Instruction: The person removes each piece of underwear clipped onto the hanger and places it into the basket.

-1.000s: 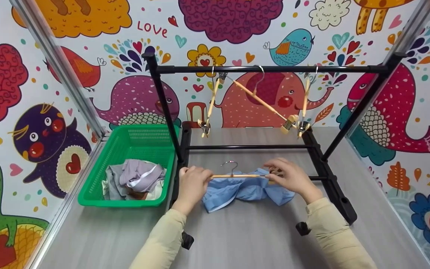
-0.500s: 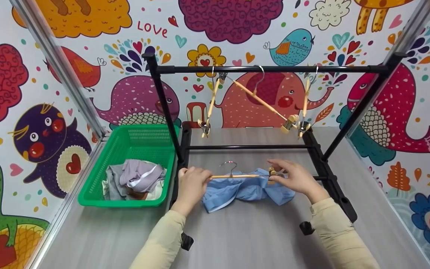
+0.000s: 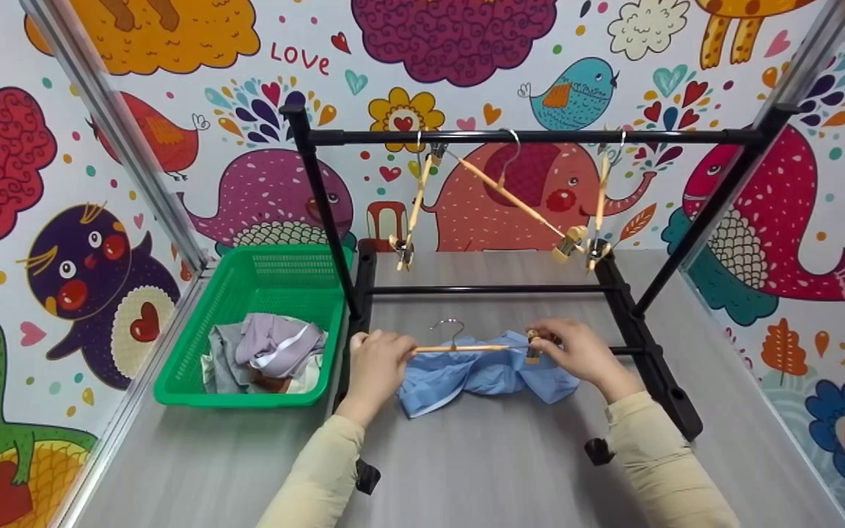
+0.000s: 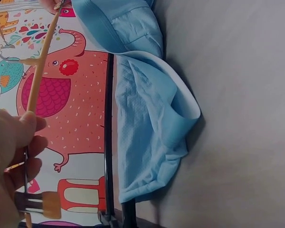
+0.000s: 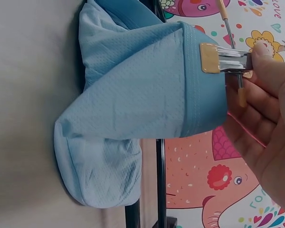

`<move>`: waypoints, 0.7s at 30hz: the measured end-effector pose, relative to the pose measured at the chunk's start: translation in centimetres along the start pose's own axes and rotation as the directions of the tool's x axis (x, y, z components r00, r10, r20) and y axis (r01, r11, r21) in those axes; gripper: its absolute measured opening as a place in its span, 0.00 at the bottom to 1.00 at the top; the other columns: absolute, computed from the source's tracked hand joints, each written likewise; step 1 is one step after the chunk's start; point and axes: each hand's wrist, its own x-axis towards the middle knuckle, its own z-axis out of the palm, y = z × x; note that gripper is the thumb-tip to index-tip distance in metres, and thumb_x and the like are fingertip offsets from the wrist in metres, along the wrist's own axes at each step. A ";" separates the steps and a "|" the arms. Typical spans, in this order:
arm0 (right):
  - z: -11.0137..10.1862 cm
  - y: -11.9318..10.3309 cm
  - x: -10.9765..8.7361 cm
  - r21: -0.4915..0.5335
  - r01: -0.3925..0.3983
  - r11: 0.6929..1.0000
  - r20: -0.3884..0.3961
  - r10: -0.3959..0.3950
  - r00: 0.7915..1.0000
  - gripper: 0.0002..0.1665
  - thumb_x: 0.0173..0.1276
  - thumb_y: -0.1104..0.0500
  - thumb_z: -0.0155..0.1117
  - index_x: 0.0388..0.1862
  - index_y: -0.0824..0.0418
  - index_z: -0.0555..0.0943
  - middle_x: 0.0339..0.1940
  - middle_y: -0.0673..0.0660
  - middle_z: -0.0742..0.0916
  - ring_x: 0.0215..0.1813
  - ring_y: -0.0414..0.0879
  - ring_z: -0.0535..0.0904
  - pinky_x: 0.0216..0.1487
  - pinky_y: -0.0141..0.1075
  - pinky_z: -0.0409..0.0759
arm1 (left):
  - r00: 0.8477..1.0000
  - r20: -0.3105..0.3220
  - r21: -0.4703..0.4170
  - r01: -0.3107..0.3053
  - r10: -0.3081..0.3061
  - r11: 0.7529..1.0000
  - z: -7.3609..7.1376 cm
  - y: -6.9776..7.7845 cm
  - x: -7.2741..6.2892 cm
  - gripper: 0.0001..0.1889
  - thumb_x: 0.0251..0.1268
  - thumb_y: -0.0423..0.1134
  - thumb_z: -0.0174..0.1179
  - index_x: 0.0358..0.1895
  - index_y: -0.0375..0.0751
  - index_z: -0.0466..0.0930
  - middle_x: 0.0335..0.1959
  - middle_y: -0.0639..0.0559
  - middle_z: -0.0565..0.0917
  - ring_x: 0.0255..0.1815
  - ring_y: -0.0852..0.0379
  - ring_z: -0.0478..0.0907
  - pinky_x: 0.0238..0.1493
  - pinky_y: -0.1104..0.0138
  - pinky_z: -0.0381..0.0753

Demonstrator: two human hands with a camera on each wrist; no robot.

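My left hand (image 3: 377, 369) grips the left end of a wooden clip hanger (image 3: 459, 348), whose metal hook points up. In the left wrist view, a loose clip (image 4: 38, 203) hangs below those fingers, apart from the fabric. My right hand (image 3: 575, 355) pinches the clip (image 5: 223, 58) at the other end, thumb on its metal lever and fingers behind. That clip's wooden pad lies over the waistband of a light blue garment (image 3: 466, 374). The garment, which looks like shorts, lies crumpled on the table under the hanger. Whether the clip bites the fabric I cannot tell.
A black garment rack (image 3: 540, 136) stands behind the hands, with several clip hangers (image 3: 510, 194) on its top bar. At the left, a green basket (image 3: 195, 345) holds crumpled grey, lilac and white clothes (image 3: 276, 348). A patterned wall surrounds the grey table (image 3: 466, 469).
My right hand has shifted slightly right and its fingers have closed in on the clip, which shows more plainly at the garment's edge. The left hand stays on the hanger.
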 end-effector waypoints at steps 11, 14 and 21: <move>0.3 -0.7 0.5 -0.022 -0.041 0.999 -0.033 0.040 0.999 0.09 0.69 0.59 0.67 0.45 0.61 0.83 0.35 0.51 0.85 0.34 0.44 0.79 0.36 0.44 0.78 | 1.000 -0.016 -0.013 0.010 -0.011 1.000 0.0 -0.2 -0.1 0.04 0.55 0.40 0.72 0.32 0.49 0.87 0.28 0.54 0.85 0.32 0.52 0.78 0.46 0.49 0.69; 0.4 -0.7 0.5 -0.035 -0.038 0.999 -0.048 0.036 0.998 0.08 0.68 0.59 0.67 0.44 0.61 0.83 0.34 0.51 0.85 0.33 0.44 0.77 0.36 0.44 0.78 | 1.000 -0.009 -0.013 0.015 -0.015 1.000 -0.1 -0.2 -0.1 0.03 0.56 0.40 0.71 0.32 0.49 0.87 0.29 0.55 0.85 0.32 0.52 0.78 0.47 0.49 0.69; 0.4 -0.8 0.7 -0.042 0.003 0.999 -0.088 -0.007 0.996 0.07 0.67 0.61 0.68 0.42 0.61 0.82 0.31 0.50 0.83 0.32 0.43 0.76 0.34 0.43 0.77 | 1.000 -0.011 -0.017 0.015 -0.015 1.000 -0.3 -0.3 0.1 0.03 0.57 0.41 0.71 0.33 0.49 0.87 0.29 0.55 0.85 0.32 0.53 0.78 0.47 0.49 0.69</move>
